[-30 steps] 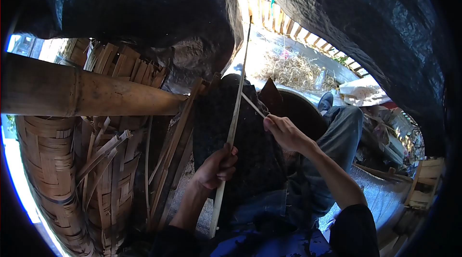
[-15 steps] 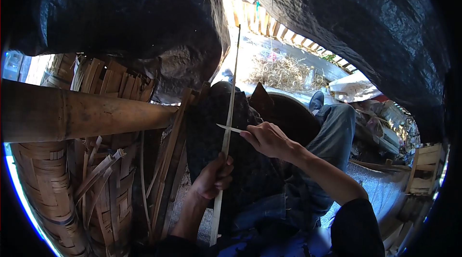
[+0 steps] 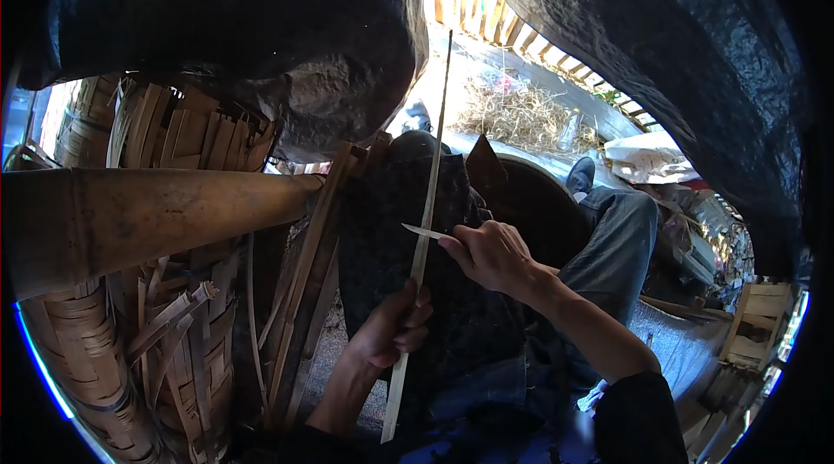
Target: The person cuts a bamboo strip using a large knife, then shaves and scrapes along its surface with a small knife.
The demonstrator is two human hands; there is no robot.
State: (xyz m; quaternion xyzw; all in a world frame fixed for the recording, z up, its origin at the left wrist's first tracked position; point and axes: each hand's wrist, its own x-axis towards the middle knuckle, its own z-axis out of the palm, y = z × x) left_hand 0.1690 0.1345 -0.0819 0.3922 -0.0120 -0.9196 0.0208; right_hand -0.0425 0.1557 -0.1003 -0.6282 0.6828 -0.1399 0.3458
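Note:
A long, thin bamboo strip (image 3: pixel 429 203) runs upright over my lap, its far end dark and narrow. Lower down, my left hand (image 3: pixel 393 325) is wrapped round it, with the pale near end sticking out below the fist. My right hand (image 3: pixel 495 257) is closed on a small knife (image 3: pixel 423 231). The blade crosses the strip just above my left hand and seems to touch it; the handle is hidden in my fingers. Dark cloth (image 3: pixel 391 212) covers my left leg under the strip.
A thick bamboo pole (image 3: pixel 182 210) juts in from the left, above woven bamboo baskets (image 3: pixel 78 351) and split slats (image 3: pixel 300 325). Dark plastic sheeting (image 3: pixel 347 108) hangs overhead. Beyond my feet lies a heap of dry straw (image 3: pixel 512 121). At right stands a wooden crate (image 3: pixel 757 325).
The view has shifted slightly, so most things sit a little differently in it. Both hands keep their holds, and the knife still crosses the strip at about the same place.

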